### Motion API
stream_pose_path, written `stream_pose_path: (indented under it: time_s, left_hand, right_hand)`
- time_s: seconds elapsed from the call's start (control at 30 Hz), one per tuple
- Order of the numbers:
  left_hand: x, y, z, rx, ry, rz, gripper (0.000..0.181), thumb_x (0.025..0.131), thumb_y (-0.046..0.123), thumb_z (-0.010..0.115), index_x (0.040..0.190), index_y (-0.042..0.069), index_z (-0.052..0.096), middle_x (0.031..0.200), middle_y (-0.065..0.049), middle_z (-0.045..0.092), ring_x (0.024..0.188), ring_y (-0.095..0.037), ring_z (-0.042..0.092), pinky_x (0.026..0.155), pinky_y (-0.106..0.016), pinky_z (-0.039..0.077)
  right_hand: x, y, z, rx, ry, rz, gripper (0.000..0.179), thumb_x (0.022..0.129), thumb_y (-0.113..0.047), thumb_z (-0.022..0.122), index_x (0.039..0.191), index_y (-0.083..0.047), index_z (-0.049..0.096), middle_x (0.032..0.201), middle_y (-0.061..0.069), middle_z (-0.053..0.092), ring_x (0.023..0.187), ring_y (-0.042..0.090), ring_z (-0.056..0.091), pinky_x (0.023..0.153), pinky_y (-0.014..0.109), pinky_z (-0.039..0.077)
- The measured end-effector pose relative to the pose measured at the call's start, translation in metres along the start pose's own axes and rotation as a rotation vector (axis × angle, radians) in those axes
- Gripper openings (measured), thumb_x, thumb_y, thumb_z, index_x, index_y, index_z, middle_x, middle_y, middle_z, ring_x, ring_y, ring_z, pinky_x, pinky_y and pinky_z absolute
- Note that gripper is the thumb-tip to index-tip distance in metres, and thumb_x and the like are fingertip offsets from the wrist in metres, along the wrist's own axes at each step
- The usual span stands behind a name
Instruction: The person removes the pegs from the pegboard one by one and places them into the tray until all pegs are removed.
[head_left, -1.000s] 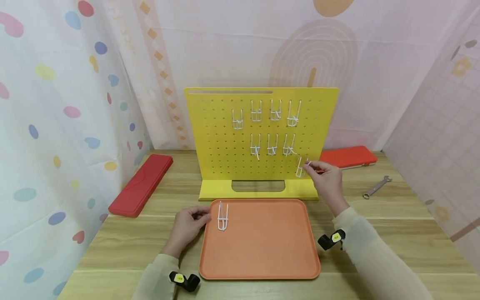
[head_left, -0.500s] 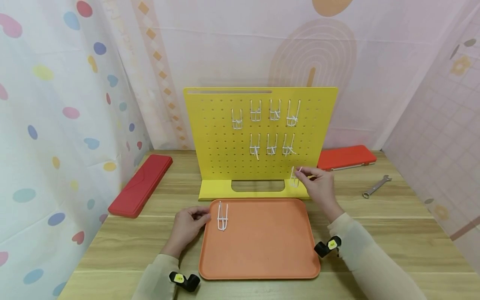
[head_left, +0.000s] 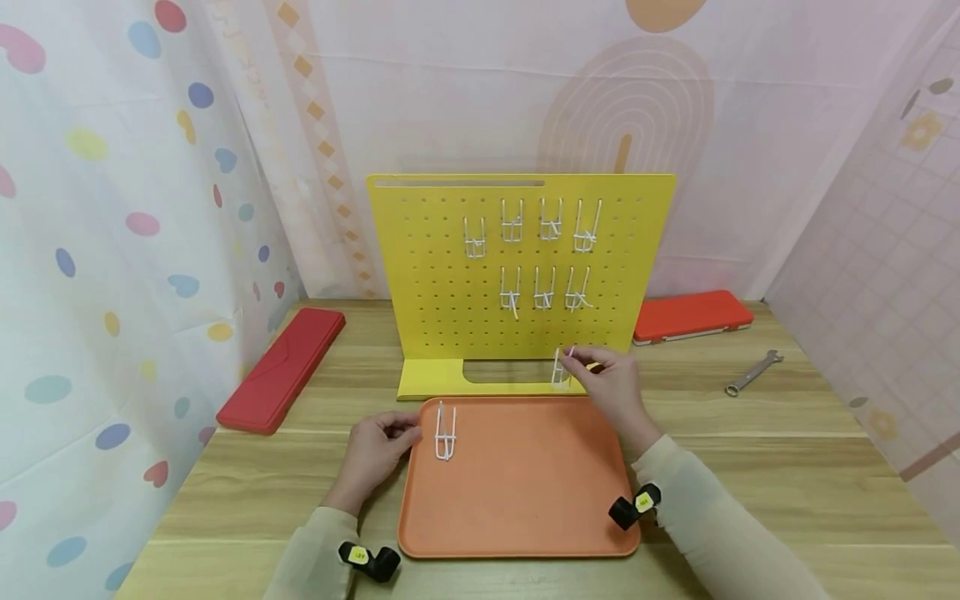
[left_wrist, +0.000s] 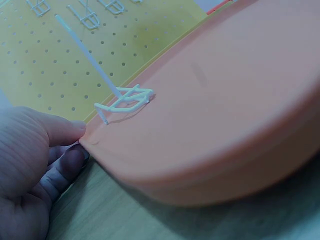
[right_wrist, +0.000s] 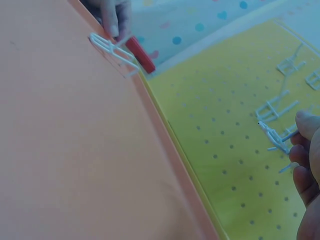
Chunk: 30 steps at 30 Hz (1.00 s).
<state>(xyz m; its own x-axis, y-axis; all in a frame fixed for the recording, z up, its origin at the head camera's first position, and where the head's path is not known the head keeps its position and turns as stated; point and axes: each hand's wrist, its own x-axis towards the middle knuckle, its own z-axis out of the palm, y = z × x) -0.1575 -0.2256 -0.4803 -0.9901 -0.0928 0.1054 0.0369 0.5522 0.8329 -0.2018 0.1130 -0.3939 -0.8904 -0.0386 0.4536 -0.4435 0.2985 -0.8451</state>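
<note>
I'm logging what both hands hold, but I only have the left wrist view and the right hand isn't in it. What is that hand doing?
Observer: The right hand is pinching a white wire hook.
Operator: I see only some of the hooks hanging on the yellow pegboard. How many are there in all?
Observer: Seven hang on the yellow pegboard, four higher up and three below.
Operator: Is there any tool lying on the table?
Observer: Yes, a wrench lies on the table, off to the right.
</note>
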Motion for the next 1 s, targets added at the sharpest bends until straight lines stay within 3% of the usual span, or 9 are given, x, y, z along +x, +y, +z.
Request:
stream_pose_path:
  time_s: [0.17,0.3,0.5,0.73,1.0]
  left_hand:
    - [0.0,0.0,0.0,0.0,0.0,0.004,0.015,0.082,0.008,0.075,0.097,0.006,0.075,0.082,-0.002,0.069,0.075,-0.013,0.061,0.065,-0.023,0.049]
    - [0.0,0.0,0.0,-0.006,0.003,0.007,0.015,0.082,0.009,0.076,0.096,0.006,0.075,0.081,-0.002,0.068,0.075,-0.013,0.061,0.065,-0.023,0.049]
    - [0.0,-0.001,0.001,-0.01,0.006,0.02,0.014,0.082,0.008,0.076,0.096,0.006,0.075,0.081,-0.002,0.069,0.074,-0.012,0.061,0.065,-0.023,0.049]
    - [0.0,-0.003,0.0,-0.003,0.008,0.019,0.013,0.082,0.009,0.076,0.095,0.007,0.075,0.081,-0.002,0.069,0.074,-0.013,0.061,0.065,-0.023,0.049]
    - [0.001,-0.003,0.0,-0.007,-0.005,0.015,0.013,0.082,0.009,0.076,0.095,0.007,0.075,0.081,-0.002,0.069,0.074,-0.013,0.061,0.065,-0.023,0.049]
  right_hand:
    - [-0.001,0.014,0.018,0.037,-0.067,-0.008,0.013,0.085,-0.006,0.073,0.095,0.001,0.075,0.086,0.012,0.072,0.071,0.013,0.06,0.054,0.02,0.046]
    - [-0.002,0.026,0.035,0.052,-0.104,0.034,0.013,0.084,-0.018,0.075,0.094,-0.01,0.078,0.086,0.002,0.073,0.072,0.014,0.061,0.056,0.022,0.049]
    - [-0.008,0.022,0.058,0.063,-0.181,0.014,0.011,0.085,-0.023,0.074,0.092,-0.015,0.078,0.086,-0.004,0.073,0.07,0.013,0.064,0.061,0.027,0.052]
    - [-0.015,0.019,0.08,0.116,-0.264,-0.004,0.009,0.087,-0.02,0.073,0.09,-0.014,0.078,0.084,-0.003,0.072,0.07,0.017,0.065,0.061,0.029,0.053]
    - [-0.023,0.021,0.093,0.07,-0.298,0.053,0.011,0.087,-0.024,0.073,0.092,-0.016,0.079,0.085,-0.009,0.072,0.07,0.011,0.066,0.062,0.029,0.053]
